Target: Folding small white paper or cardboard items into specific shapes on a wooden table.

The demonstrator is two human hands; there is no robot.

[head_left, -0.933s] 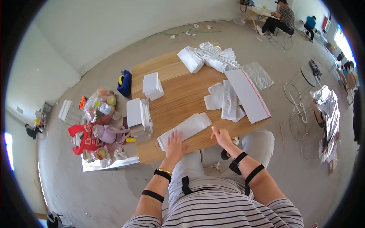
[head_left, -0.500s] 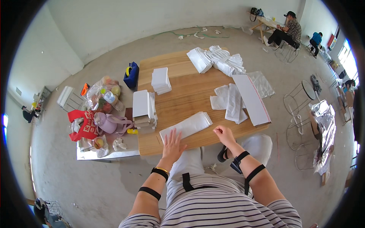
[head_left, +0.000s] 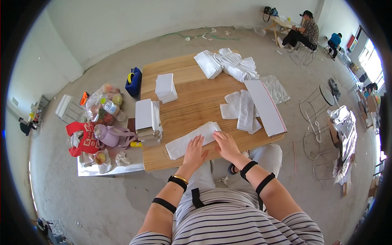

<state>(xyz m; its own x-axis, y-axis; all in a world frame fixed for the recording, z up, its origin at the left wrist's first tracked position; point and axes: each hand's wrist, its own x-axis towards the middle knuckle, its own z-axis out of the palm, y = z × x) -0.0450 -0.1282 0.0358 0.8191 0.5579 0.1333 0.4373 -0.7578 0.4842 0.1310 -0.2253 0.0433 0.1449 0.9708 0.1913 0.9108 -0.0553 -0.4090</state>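
A thin stack of long, flat white sleeves (head_left: 188,141) lies slantwise at the near edge of the wooden table (head_left: 188,100). My left hand (head_left: 195,153) rests flat on its near edge, fingers stretched out. Touching the right end of the stack with its fingertips, my right hand (head_left: 226,146) is open with the fingers extended. Several loose white strips (head_left: 245,110) lie to the right, beside a long white box (head_left: 265,108). Left of the stack stand two piles of white flat pieces, a taller one (head_left: 143,116) and a lower one (head_left: 165,85).
Fanned white bundles (head_left: 228,65) lie at the table's far right. A clear plastic bag (head_left: 275,90) sticks out past the right edge. Left stands a side table with a red bag (head_left: 83,139), a lilac bottle (head_left: 108,134) and a blue tape dispenser (head_left: 133,81). Wire stools (head_left: 316,102) stand right.
My right hand has moved left and opened onto the right end of the sleeve stack. My left hand has shifted slightly right along its near edge. The whole view has shifted a little.
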